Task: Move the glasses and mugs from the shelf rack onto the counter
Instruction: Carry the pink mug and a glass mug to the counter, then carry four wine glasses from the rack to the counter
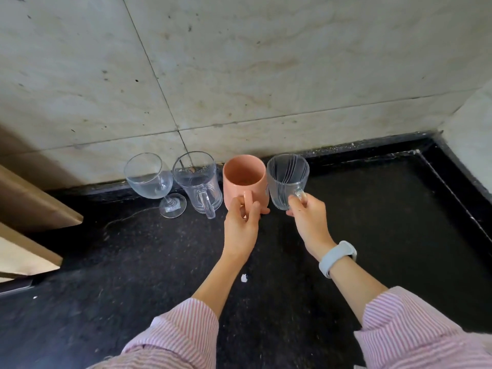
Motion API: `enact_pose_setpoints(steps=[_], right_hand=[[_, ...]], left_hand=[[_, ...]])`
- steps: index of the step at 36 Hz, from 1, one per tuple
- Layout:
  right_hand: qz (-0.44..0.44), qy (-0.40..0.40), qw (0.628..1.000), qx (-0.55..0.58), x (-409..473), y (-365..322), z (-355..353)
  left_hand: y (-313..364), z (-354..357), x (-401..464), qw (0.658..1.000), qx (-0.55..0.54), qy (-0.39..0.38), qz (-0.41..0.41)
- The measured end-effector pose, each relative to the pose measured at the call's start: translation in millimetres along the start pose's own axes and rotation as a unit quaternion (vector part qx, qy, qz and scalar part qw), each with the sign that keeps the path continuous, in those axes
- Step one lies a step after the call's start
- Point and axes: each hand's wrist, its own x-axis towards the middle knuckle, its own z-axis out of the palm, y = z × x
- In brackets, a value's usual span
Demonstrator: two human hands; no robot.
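Along the back of the black counter point(133, 262) stand a wine glass point(149, 177), a clear glass mug point(198, 179), a pink mug point(243, 179) and a clear striped glass mug point(286, 177), all upright in a row. My left hand point(242, 222) grips the handle of the pink mug, which sits on the counter. My right hand point(308, 217) pinches the handle of the striped glass mug, right beside the pink one. The shelf rack is out of view.
A tiled wall point(239, 75) rises directly behind the row. Light wooden panels point(29, 209) jut in from the left edge. A raised black rim point(452, 182) borders the counter on the right. A small white speck point(244, 277) lies between my forearms.
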Motion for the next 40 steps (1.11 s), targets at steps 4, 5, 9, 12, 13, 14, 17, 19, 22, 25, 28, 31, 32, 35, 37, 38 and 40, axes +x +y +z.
enact_pose_setpoints(steps=[4,5,9,12,13,14,17,19,22,25,28,31,32,35,37,38,40], right_hand=[[-0.001,-0.010,0.999,-0.036,4.3,-1.8,0.3],[-0.009,-0.016,0.999,-0.048,5.3,-1.8,0.6],[-0.030,-0.032,0.996,-0.082,10.1,-1.2,1.1],[-0.025,-0.029,0.994,-0.105,12.8,2.8,0.9],[-0.021,-0.028,0.993,-0.115,12.6,4.9,0.8],[-0.015,-0.029,0.992,-0.123,11.8,6.6,0.6],[-0.006,-0.043,0.990,-0.131,0.8,9.8,-2.0],[-0.006,-0.044,0.990,-0.137,-12.7,9.8,-4.5],[0.000,-0.039,0.983,-0.180,-39.6,11.7,-8.8],[-0.015,-0.069,0.962,-0.266,-69.5,16.4,-9.2],[-0.062,-0.120,0.930,-0.342,-98.3,15.9,0.8],[-0.153,-0.163,0.879,-0.422,-123.2,7.1,23.1],[-0.182,-0.176,0.858,-0.447,-132.3,1.7,33.7],[-0.255,-0.216,0.810,-0.482,-166.8,-20.7,73.9],[-0.303,-0.244,0.790,-0.473,-198.6,-37.3,103.5],[-0.328,-0.260,0.781,-0.463,-218.1,-45.7,118.5],[-0.375,-0.292,0.762,-0.441,-261.9,-61.3,146.4]], left_hand=[[-6.8,1.9,-4.4,1.000,0.002,-0.021,-0.020],[-8.7,2.4,-4.5,0.999,0.010,-0.021,-0.024],[-9.4,2.1,-5.1,0.998,0.056,0.004,-0.017],[-6.9,3.6,-8.4,0.995,0.087,0.043,-0.006],[-6.1,4.6,-9.4,0.994,0.094,0.054,-0.010],[-5.6,5.9,-10.2,0.993,0.098,0.062,-0.017],[-3.7,8.9,-14.7,0.991,0.108,0.068,-0.034],[-2.3,8.2,-21.1,0.990,0.119,0.063,-0.034],[-2.6,-2.6,-37.5,0.986,0.151,0.044,-0.045],[-8.3,-25.7,-58.9,0.964,0.264,-0.010,-0.010],[-11.6,-63.6,-79.5,0.919,0.392,-0.045,0.031],[-12.2,-114.3,-101.8,0.880,0.473,-0.031,0.026],[-11.6,-133.8,-111.7,0.874,0.486,-0.019,0.019],[-8.7,-196.2,-149.4,0.861,0.507,0.030,-0.014],[-6.4,-238.9,-182.2,0.849,0.522,0.069,-0.040],[-5.1,-260.6,-201.7,0.843,0.528,0.092,-0.055],[-2.2,-301.0,-245.6,0.831,0.531,0.142,-0.081]])
